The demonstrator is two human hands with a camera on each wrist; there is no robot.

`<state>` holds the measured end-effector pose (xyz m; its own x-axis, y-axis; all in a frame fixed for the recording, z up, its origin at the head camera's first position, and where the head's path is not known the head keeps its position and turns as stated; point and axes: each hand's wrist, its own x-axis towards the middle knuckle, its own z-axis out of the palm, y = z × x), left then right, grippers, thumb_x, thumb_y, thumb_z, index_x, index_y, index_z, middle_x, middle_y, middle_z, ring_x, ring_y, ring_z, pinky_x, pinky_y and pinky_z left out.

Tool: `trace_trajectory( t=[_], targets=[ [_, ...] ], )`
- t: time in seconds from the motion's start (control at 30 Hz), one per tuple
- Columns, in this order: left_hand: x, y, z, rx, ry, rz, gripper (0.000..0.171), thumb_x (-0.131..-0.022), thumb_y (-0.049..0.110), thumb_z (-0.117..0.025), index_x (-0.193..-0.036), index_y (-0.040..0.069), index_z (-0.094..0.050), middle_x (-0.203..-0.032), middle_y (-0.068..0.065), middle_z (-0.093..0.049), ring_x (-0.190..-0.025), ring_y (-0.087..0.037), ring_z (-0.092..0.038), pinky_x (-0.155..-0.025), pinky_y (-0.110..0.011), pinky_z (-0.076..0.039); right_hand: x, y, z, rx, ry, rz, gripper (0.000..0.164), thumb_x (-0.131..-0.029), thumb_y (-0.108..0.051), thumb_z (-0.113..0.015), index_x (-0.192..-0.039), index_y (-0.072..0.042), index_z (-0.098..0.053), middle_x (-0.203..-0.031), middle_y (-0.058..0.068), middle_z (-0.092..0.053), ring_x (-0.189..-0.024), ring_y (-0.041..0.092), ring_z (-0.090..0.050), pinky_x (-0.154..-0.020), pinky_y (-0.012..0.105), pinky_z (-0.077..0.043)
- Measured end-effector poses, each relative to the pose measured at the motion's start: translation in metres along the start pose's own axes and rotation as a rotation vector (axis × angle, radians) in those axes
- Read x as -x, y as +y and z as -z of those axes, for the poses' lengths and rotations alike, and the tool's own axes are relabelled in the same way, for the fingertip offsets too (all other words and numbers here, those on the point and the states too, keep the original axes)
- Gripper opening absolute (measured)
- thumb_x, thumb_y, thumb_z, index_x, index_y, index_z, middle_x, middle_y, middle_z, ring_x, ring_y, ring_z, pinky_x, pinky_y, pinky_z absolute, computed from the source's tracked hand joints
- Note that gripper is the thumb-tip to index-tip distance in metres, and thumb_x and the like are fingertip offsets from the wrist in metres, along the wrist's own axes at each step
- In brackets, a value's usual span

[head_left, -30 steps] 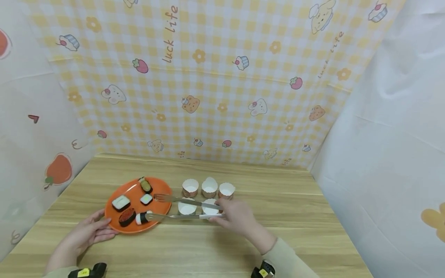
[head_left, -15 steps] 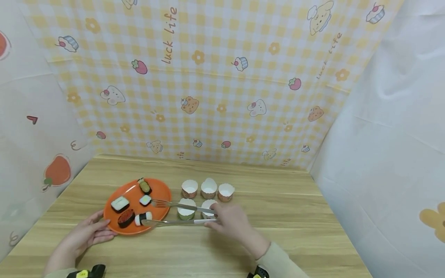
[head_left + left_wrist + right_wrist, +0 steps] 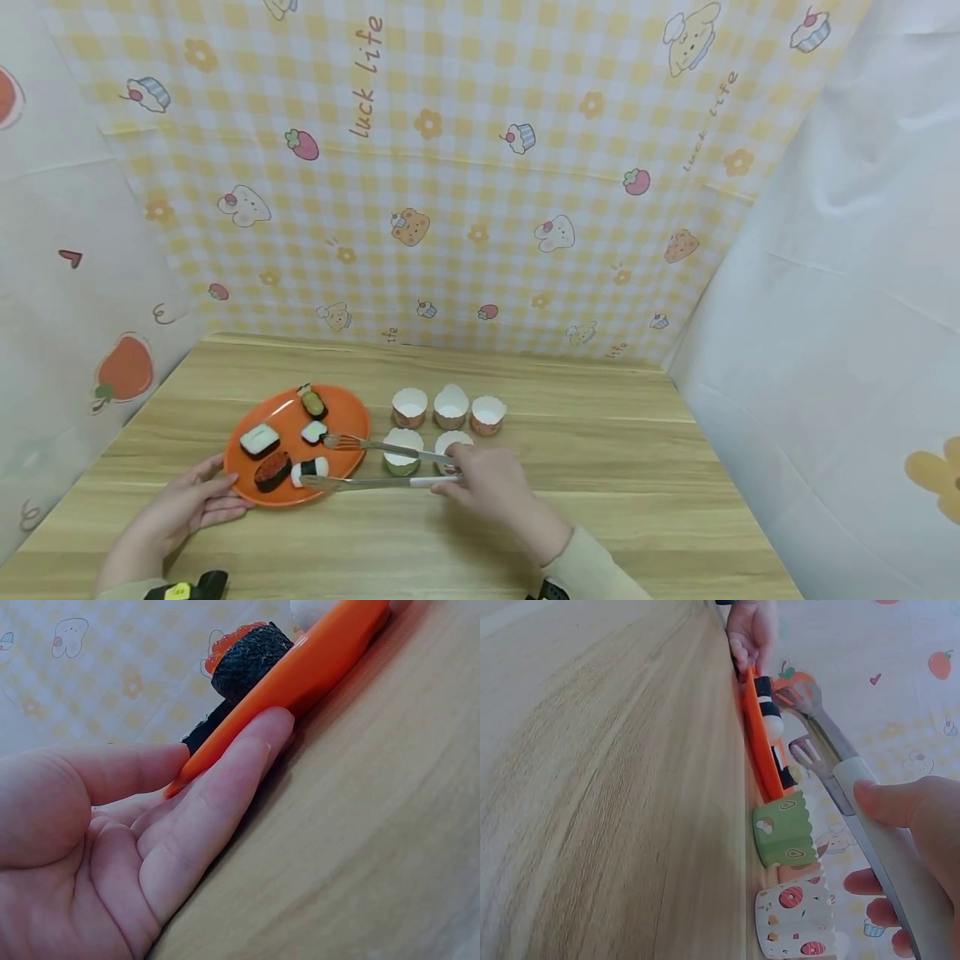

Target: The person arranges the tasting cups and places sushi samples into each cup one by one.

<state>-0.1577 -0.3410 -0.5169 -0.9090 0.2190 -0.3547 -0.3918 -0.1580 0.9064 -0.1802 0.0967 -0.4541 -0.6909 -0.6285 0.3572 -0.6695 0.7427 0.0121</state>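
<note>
My left hand (image 3: 187,504) pinches the left rim of an orange oval plate (image 3: 348,408), thumb on top and fingers underneath. On it lie toy sushi pieces: a red roe sushi (image 3: 273,472), a small square roll (image 3: 313,432), a white piece with a black band (image 3: 307,472), a white-topped piece (image 3: 259,440) and a yellowish-topped piece (image 3: 312,402). My right hand (image 3: 491,492) grips metal tongs (image 3: 885,855) by their pale handles. The tongs are spread with nothing between the tips; one tip is right beside the small roll, the other overlaps the banded piece in the head view.
Right of the plate, several paper baking cups stand in two rows, among them a green cup (image 3: 402,454) and a brown cup (image 3: 487,414). The tongs pass over the front row. A checked cloth (image 3: 465,183) hangs behind the wooden table (image 3: 600,467).
My right hand has moved left and slightly nearer me, bringing the tongs further over the plate, with one tip coming up beside the small square roll. My left hand keeps its hold.
</note>
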Motion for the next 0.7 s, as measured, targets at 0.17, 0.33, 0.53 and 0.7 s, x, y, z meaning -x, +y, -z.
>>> trace_trajectory(
  t=[0.17, 0.33, 0.53, 0.7],
  targets=[
    [0.0001, 0.0001, -0.0008, -0.008, 0.019, 0.001, 0.079, -0.102, 0.009, -0.044, -0.145, -0.002, 0.021, -0.096, -0.014, -0.068, -0.087, -0.031, -0.069, -0.083, -0.044, -0.056, -0.0008, -0.0029, -0.0011, -0.011, -0.03, -0.028, 0.04, -0.081, -0.054, -0.07, -0.089, -0.016, -0.062, -0.067, -0.014, -0.051, -0.047, -0.001, -0.034, -0.036, 0.014, -0.024],
    [0.0001, 0.0002, -0.0012, -0.011, 0.03, 0.005, 0.079, -0.102, 0.009, -0.044, -0.146, -0.002, 0.02, -0.096, -0.013, -0.068, -0.087, -0.031, -0.069, -0.083, -0.044, -0.056, -0.0005, -0.0057, -0.0034, -0.015, -0.039, -0.026, 0.04, -0.08, -0.054, -0.07, -0.087, -0.016, -0.061, -0.066, -0.014, -0.05, -0.046, -0.002, -0.032, -0.035, 0.013, -0.023],
    [-0.0003, -0.0006, 0.0007, -0.004, 0.001, -0.003, 0.08, -0.103, 0.009, -0.044, -0.145, -0.002, 0.023, -0.098, -0.012, -0.068, -0.088, -0.032, -0.068, -0.084, -0.044, -0.056, -0.0003, -0.0076, -0.0062, -0.043, -0.039, -0.045, 0.039, -0.08, -0.054, -0.071, -0.082, -0.017, -0.059, -0.061, -0.016, -0.041, -0.044, -0.002, -0.027, -0.033, 0.013, -0.021],
    [0.0, 0.0002, -0.0006, -0.001, 0.011, 0.001, 0.08, -0.102, 0.01, -0.045, -0.145, -0.002, 0.022, -0.097, -0.011, -0.068, -0.088, -0.031, -0.069, -0.083, -0.044, -0.056, -0.0014, -0.0103, -0.0067, -0.051, -0.045, -0.056, 0.039, -0.079, -0.054, -0.071, -0.081, -0.017, -0.06, -0.058, -0.016, -0.036, -0.044, -0.001, -0.025, -0.033, 0.014, -0.02]
  ],
)
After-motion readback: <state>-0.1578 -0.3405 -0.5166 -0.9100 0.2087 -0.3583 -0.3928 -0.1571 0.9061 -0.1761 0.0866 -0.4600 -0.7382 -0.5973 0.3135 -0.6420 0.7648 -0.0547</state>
